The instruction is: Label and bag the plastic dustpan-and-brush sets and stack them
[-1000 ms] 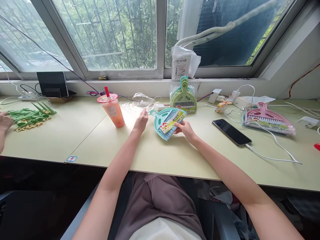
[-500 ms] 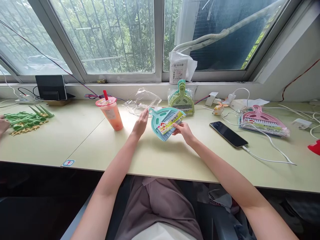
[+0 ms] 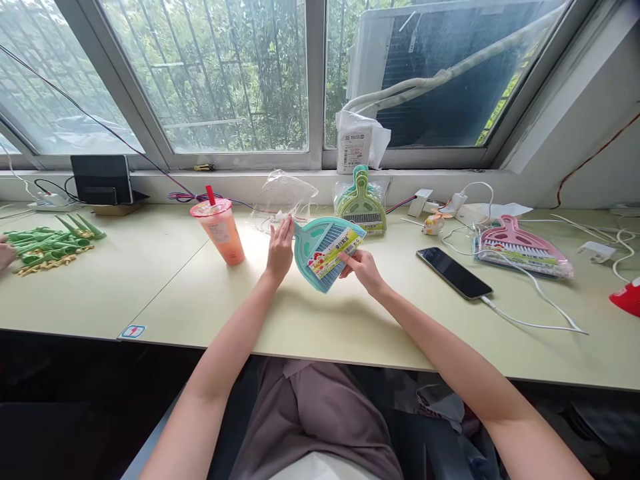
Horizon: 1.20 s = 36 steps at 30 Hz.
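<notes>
A mini dustpan and brush set in turquoise, with a yellow printed label across it, is held tilted above the table. My right hand pinches its lower right edge, thumb on the label. At the handle end, my left hand has its fingers together against a crumpled clear plastic bag. The handle tip is hidden behind those fingers, so whether they also grip it is unclear. Behind stand more dustpan sets, green and turquoise, in clear wrapping.
A drink cup with a red straw stands left of my left arm. To the right lie a phone on a white cable and a wrapped pink dustpan set. At far left, another person's hand is beside green plastic pieces.
The dustpan set has shifted slightly left and down in view. The clear bag stands a little higher, and my left hand's fingers now point more upward.
</notes>
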Tool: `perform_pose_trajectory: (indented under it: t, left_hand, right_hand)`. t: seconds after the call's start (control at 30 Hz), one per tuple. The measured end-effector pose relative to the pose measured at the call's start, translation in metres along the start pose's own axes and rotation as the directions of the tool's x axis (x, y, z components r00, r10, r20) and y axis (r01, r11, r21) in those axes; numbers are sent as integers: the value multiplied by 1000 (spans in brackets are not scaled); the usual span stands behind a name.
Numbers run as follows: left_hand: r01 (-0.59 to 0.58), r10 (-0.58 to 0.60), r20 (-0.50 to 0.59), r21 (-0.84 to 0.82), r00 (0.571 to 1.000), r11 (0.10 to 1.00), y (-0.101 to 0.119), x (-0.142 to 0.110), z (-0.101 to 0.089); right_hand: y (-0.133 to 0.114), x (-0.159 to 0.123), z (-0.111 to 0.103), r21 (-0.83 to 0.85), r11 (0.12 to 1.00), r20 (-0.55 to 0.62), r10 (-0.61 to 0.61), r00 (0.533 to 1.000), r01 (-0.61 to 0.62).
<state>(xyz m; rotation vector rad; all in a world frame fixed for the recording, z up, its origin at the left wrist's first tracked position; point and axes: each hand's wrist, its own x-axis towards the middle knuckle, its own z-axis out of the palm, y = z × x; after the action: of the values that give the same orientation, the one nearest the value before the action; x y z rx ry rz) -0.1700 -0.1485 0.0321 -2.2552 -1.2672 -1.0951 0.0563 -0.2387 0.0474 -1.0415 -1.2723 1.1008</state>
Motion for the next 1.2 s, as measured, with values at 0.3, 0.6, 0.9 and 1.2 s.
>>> perform_pose_trajectory:
  t: [0.3, 0.6, 0.9, 1.2]
  left_hand:
    - [125, -124, -11, 1, 992, 992, -1, -1, -3]
    - [-23, 23, 12, -2, 1000, 1000, 3, -1, -3]
    - [-378, 385, 73, -92, 920, 921, 12, 3, -16]
    - [0, -74, -168, -404, 983, 915, 16, -6, -17]
  right_hand:
    - [3, -6, 4, -31, 999, -239, -33, 971, 27]
    - [-4, -11, 12, -14, 998, -94, -58, 994, 57]
    - [3, 0, 1, 36, 998, -188, -41, 981, 49]
    - [4, 4, -4, 169, 985, -194, 14, 981, 20]
